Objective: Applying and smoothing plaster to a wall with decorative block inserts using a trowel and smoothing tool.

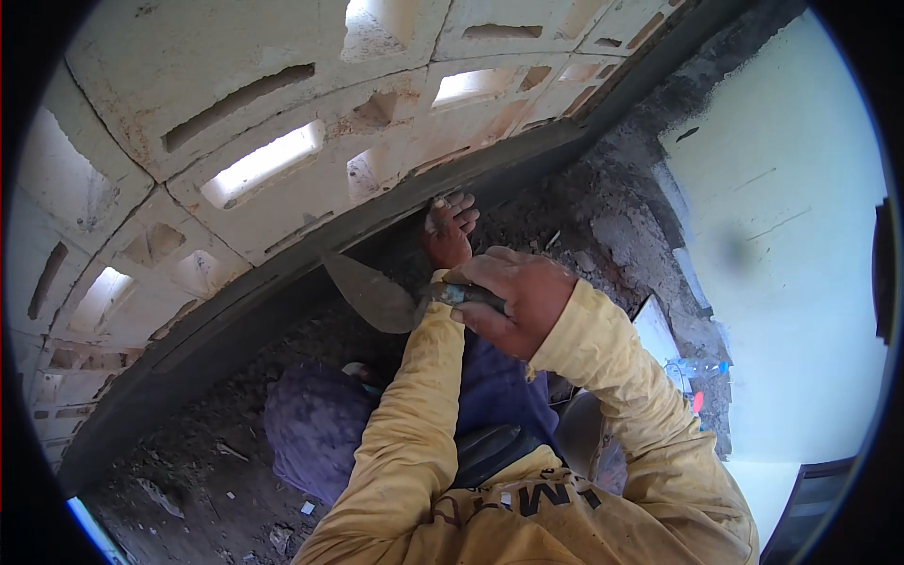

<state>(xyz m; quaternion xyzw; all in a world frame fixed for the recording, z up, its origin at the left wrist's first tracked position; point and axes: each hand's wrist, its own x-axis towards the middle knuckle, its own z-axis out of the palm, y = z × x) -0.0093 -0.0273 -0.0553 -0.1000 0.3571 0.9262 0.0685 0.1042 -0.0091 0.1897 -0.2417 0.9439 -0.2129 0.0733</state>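
Note:
My right hand (523,292) is closed around the handle of a pointed trowel (370,292). Its grey leaf-shaped blade points left, and the handle crosses over the yellow cuff of my left sleeve. Just beyond it, my left hand (448,231) is held up with the fingers partly bent and apart, and no object shows in it. The fingertips are close to a grey cement ledge (363,217) along the foot of a block wall (188,122). I cannot tell whether they touch it.
Rough dark soil with rubble (202,452) lies below the wall. My purple-clad knee (318,428) is bent at the left. A bucket (581,428) stands partly hidden beside my right arm. A clear plastic bottle (692,367) lies near the pale wall (791,254) on the right.

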